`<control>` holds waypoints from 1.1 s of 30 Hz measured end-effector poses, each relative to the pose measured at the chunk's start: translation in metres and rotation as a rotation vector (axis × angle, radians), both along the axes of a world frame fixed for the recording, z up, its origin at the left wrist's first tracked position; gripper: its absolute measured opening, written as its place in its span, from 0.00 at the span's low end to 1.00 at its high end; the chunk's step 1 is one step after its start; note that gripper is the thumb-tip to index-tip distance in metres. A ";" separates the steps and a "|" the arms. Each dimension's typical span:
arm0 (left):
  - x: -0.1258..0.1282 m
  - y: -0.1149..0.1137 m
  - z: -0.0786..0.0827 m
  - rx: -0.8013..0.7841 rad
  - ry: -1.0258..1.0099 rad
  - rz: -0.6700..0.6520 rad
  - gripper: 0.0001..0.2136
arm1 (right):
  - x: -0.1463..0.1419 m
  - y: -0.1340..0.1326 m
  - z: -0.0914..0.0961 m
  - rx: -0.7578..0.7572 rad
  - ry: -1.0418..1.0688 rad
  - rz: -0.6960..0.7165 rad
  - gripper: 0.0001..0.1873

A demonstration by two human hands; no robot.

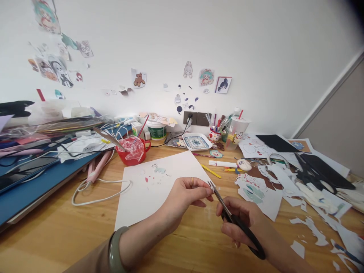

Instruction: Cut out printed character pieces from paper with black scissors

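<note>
My left hand (187, 193) pinches a tiny piece of paper (212, 188) between thumb and fingers; its shape is too small to make out. My right hand (244, 220) is closed round the black handles of a pair of scissors (224, 208). The blades point up and left, their tips at the paper beside my left fingertips. Under and behind my left hand lies a white sheet (139, 204) with small coloured cut-outs on it. To the right of the scissors, a paper (273, 201) with a green printed figure rests on the table.
A red cup (131, 151) with plastic film stands at the back left, near a white cable (99, 197). A patterned tray (196, 141), a pen cup (214, 134) and a drink cup (237, 131) line the wall. Paper scraps (313, 229) and black scissors (313, 172) lie right.
</note>
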State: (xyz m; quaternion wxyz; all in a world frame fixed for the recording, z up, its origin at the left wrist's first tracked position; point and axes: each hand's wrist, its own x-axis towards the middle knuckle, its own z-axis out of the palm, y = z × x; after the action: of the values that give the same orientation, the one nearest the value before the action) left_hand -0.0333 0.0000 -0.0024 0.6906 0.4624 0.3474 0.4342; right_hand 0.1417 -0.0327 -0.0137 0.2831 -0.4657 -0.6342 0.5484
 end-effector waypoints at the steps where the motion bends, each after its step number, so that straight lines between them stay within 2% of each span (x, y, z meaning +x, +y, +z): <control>1: 0.000 0.000 0.000 -0.001 -0.001 -0.001 0.05 | 0.000 0.000 0.000 0.000 0.011 0.012 0.11; 22: 0.000 0.002 0.001 -0.009 0.015 -0.014 0.05 | 0.000 0.000 0.004 -0.001 0.039 0.058 0.15; 33: 0.000 0.001 0.001 -0.005 0.016 -0.016 0.05 | 0.000 -0.001 0.002 0.042 -0.025 0.035 0.11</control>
State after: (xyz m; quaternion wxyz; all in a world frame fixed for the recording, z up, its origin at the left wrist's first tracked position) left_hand -0.0334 0.0012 -0.0017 0.6924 0.4669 0.3505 0.4239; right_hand 0.1417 -0.0338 -0.0114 0.2751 -0.4552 -0.6574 0.5337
